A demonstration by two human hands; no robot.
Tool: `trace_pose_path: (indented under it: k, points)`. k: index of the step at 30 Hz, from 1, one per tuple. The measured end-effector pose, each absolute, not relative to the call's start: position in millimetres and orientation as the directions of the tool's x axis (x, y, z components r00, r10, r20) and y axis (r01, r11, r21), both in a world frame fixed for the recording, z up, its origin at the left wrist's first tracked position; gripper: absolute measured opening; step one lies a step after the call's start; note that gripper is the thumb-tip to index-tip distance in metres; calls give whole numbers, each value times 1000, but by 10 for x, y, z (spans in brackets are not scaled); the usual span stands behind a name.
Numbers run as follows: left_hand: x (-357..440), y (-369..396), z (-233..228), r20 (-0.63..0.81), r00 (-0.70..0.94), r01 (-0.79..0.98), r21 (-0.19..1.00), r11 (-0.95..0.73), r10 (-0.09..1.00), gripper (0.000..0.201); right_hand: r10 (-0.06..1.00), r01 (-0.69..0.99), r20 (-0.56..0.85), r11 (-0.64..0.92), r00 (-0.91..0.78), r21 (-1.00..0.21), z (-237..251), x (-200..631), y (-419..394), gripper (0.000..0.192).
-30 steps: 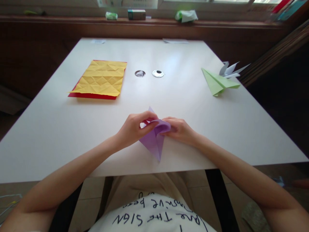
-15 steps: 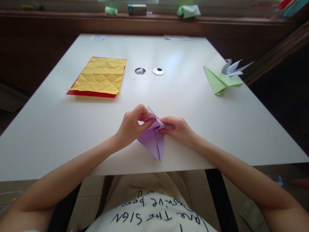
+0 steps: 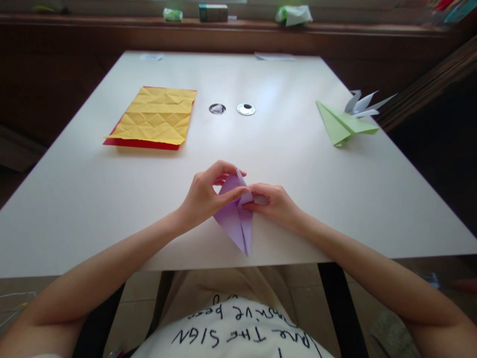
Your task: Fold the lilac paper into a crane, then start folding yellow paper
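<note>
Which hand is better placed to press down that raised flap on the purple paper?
Probably the left hand: its fingers already pinch the raised flap of the purple paper, while the right hand pins the fold against the table.

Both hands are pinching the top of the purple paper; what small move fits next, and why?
Probably press the raised flap flat and run a finger along the crease. The left hand and right hand both grip the upper end of the purple paper, which stands lifted while its lower point lies on the white table.
</note>
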State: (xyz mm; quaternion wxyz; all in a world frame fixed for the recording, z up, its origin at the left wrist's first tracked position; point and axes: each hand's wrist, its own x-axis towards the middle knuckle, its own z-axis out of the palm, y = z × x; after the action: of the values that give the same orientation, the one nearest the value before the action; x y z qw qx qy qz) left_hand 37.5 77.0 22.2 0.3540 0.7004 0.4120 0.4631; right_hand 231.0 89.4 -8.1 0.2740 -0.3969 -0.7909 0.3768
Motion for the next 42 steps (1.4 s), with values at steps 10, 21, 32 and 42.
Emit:
trace_pose_path:
  k: [10,21,32,42]
  points:
    - [384,762,259,181,208,89,975,-203,961,42,764,431,185,526,-618,-733,-69,2282,793,5]
    - [388,738,348,125,250,106,982,-155,960,12,746,437,180,548,-641,-714,-49,2298,766,11]
    - [392,725,338,117,155,168,975,-143,981,23,731,425,189,564,-656,-708,39,2300,740,18]
    - [396,746,325,35,180,113,992,-56,983,23,748,450,266,601,-608,-660,1,2294,727,18]
